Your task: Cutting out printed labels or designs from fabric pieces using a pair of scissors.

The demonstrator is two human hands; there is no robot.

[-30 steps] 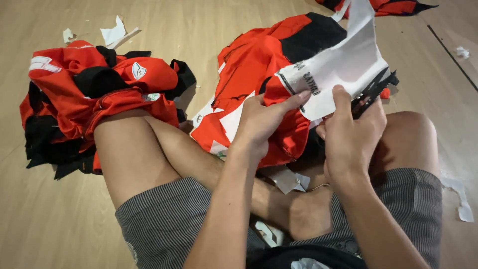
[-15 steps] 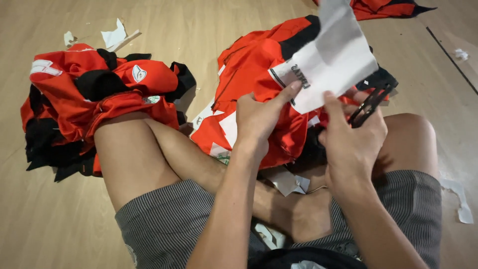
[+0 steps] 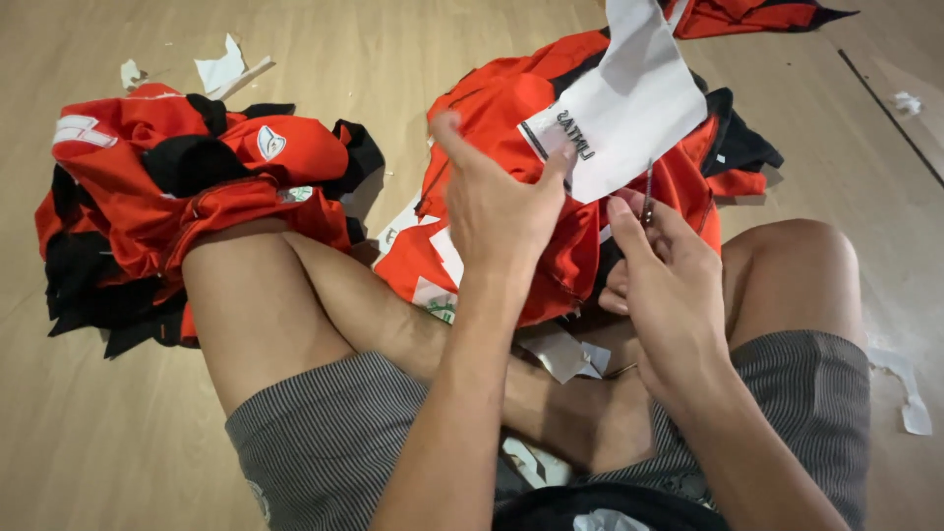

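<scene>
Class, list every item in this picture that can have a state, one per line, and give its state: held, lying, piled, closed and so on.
White printed fabric piece: lifted, pinched in left hand.
Thin dark scissors: in right hand, blades near the white piece's edge; open or closed unclear.
Red and black garment in the lap: crumpled.
Red and black garment pile: heaped on the floor.
White scraps: loose on the floor.

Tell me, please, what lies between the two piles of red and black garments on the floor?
In the head view, the person's bent left leg lies between the left pile and the right pile, with a strip of bare wooden floor beyond it.
</scene>
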